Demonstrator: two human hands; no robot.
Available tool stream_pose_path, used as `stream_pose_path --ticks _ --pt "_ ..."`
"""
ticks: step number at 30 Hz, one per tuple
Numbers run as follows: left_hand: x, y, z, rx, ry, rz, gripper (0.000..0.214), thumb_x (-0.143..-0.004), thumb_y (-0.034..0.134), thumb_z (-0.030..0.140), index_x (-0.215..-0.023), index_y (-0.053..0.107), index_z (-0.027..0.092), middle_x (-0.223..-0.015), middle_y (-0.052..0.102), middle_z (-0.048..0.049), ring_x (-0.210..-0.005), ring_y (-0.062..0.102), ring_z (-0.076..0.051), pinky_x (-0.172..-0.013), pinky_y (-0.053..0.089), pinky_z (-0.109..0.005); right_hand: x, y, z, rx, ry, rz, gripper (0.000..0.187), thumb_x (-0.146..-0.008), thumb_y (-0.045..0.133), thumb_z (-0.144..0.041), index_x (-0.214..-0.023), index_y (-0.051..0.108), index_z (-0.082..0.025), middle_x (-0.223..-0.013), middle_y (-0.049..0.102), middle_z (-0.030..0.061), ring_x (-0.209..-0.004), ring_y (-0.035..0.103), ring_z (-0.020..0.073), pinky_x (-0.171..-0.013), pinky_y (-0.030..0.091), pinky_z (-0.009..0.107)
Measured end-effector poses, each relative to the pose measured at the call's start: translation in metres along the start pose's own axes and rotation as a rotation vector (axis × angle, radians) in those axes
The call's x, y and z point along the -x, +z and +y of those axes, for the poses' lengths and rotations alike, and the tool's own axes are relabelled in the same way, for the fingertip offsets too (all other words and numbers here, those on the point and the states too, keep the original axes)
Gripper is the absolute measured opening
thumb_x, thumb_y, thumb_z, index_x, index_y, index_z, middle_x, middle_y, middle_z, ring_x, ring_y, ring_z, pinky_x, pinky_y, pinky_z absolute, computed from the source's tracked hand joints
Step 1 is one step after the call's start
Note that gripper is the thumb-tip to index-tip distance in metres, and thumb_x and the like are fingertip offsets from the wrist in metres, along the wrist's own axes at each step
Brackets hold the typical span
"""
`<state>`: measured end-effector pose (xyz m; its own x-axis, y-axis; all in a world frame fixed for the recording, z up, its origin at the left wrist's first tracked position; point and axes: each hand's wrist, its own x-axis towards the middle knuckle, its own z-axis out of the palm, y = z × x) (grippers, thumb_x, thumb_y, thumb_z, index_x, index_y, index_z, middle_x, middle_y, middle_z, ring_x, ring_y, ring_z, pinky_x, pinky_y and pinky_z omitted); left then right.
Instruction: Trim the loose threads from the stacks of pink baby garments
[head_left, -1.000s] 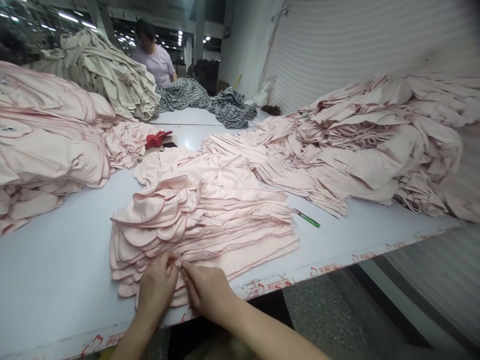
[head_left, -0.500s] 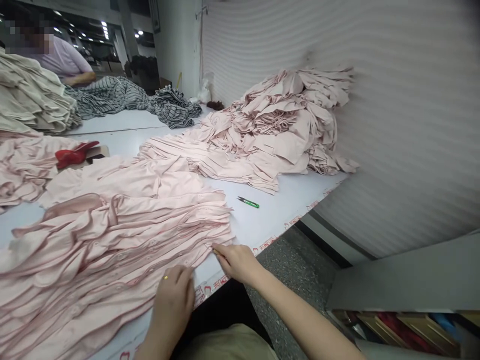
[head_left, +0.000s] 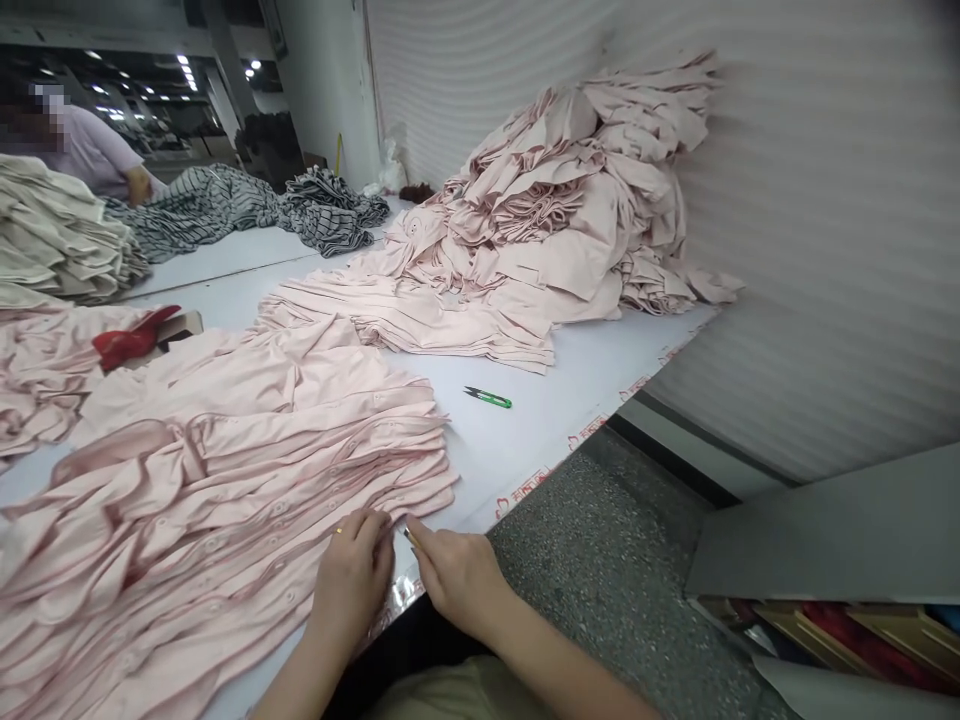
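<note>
A stack of pale pink snap-button garments [head_left: 225,480] lies in layers on the white cutting table [head_left: 540,400]. My left hand [head_left: 352,575], with a gold ring, rests on the stack's near edge, its fingers curled over the fabric. Close beside it, my right hand [head_left: 454,580] pinches a small pointed item [head_left: 409,536] at the edge of the layers. The item is too small to identify. Green-handled thread snips [head_left: 487,398] lie on the bare table beyond my right hand.
A large heap of pink garments [head_left: 555,210] rises against a ribbed wall at the back. A red object [head_left: 131,345] sits on cardboard at the left, near beige stacks [head_left: 52,230] and grey striped fabric [head_left: 247,210]. A co-worker [head_left: 86,150] stands far left. The floor lies below the table's right edge.
The view has turned right, so the table contents sit further left. My hands have come closer together at the stack's near edge than half a second ago.
</note>
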<state>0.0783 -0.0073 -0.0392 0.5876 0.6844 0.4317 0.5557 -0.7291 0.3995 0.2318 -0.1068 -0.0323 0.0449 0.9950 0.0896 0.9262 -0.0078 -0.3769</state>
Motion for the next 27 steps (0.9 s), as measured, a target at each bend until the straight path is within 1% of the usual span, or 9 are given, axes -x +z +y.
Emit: stream_pose_path --ticks 3,7,10,13,15,17,20,23,27 --pt "-0.007 0.000 -0.003 0.072 -0.010 0.065 0.017 -0.093 0.048 0.024 -0.093 0.065 0.022 -0.087 0.072 -0.0014 -0.081 0.067 -0.016 -0.074 0.052 -0.029 0.002 0.000 0.001 -0.065 -0.028 0.089 0.043 -0.095 0.043 -0.021 -0.136 0.053 -0.016 -0.079 0.072 0.0042 -0.067 0.068 0.0195 -0.059 0.043 0.027" --pt "-0.013 0.001 0.002 0.230 -0.064 -0.031 0.018 -0.092 0.051 0.030 -0.091 0.068 0.025 -0.084 0.074 0.0018 -0.076 0.069 -0.014 -0.069 0.053 -0.025 0.010 0.004 0.000 0.019 -0.024 0.146 0.045 -0.094 0.044 -0.019 -0.138 0.052 -0.014 -0.077 0.070 0.0053 -0.065 0.067 0.0205 -0.058 0.045 0.029" --pt "-0.008 0.008 0.014 0.220 -0.113 -0.074 0.017 -0.090 0.053 0.029 -0.091 0.069 0.025 -0.083 0.075 0.0017 -0.074 0.069 -0.015 -0.067 0.053 -0.026 0.003 0.011 -0.010 0.201 0.089 0.080 0.050 -0.087 0.052 -0.013 -0.137 0.053 -0.009 -0.077 0.069 0.0094 -0.065 0.067 0.0237 -0.056 0.047 0.031" --pt "-0.002 0.019 0.028 0.106 -0.087 -0.026 0.020 -0.090 0.049 0.025 -0.088 0.068 0.023 -0.079 0.074 -0.0008 -0.069 0.067 -0.016 -0.064 0.050 -0.028 -0.012 0.012 -0.021 0.283 0.260 -0.031 0.051 -0.085 0.051 -0.005 -0.136 0.053 -0.007 -0.076 0.069 0.0121 -0.064 0.068 0.0238 -0.055 0.048 0.030" --pt "-0.003 0.023 0.032 0.056 -0.074 -0.022 0.023 -0.090 0.045 0.024 -0.085 0.067 0.022 -0.075 0.072 -0.0025 -0.067 0.065 -0.017 -0.064 0.048 -0.029 -0.016 0.005 -0.021 0.291 0.289 -0.090 0.050 -0.087 0.049 -0.004 -0.136 0.052 -0.007 -0.078 0.070 0.0131 -0.065 0.069 0.0235 -0.056 0.049 0.029" --pt "-0.010 0.026 0.032 0.041 -0.088 -0.070 0.024 -0.090 0.043 0.024 -0.078 0.064 0.022 -0.071 0.068 -0.0026 -0.066 0.063 -0.017 -0.063 0.045 -0.029 -0.011 -0.007 -0.014 0.294 0.241 -0.127 0.050 -0.086 0.051 -0.005 -0.137 0.052 -0.010 -0.081 0.071 0.0135 -0.069 0.070 0.0239 -0.058 0.049 0.029" --pt "-0.029 0.028 0.028 0.046 -0.143 -0.101 0.021 -0.087 0.045 0.022 -0.071 0.059 0.022 -0.068 0.065 -0.0017 -0.066 0.062 -0.018 -0.063 0.044 -0.029 0.004 -0.026 0.003 0.225 0.133 -0.127 0.053 -0.087 0.055 -0.010 -0.139 0.051 -0.016 -0.083 0.072 0.0104 -0.070 0.070 0.0231 -0.060 0.048 0.028" --pt "-0.040 0.031 0.025 0.055 -0.197 -0.076 0.017 -0.085 0.045 0.018 -0.073 0.057 0.021 -0.070 0.066 -0.0011 -0.067 0.062 -0.017 -0.063 0.044 -0.029 0.010 -0.035 0.016 0.036 0.121 -0.031 0.044 -0.093 0.050 -0.019 -0.137 0.054 -0.023 -0.088 0.075 0.0059 -0.076 0.071 0.0211 -0.065 0.048 0.026" --pt "-0.022 0.021 0.017 0.054 -0.207 -0.046 0.015 -0.088 0.048 0.025 -0.089 0.061 0.021 -0.083 0.070 -0.0026 -0.076 0.065 -0.019 -0.068 0.047 -0.030 0.002 -0.027 0.016 -0.101 0.147 0.036 0.041 -0.094 0.047 -0.022 -0.134 0.057 -0.023 -0.093 0.076 0.0051 -0.081 0.072 0.0210 -0.068 0.048 0.025"
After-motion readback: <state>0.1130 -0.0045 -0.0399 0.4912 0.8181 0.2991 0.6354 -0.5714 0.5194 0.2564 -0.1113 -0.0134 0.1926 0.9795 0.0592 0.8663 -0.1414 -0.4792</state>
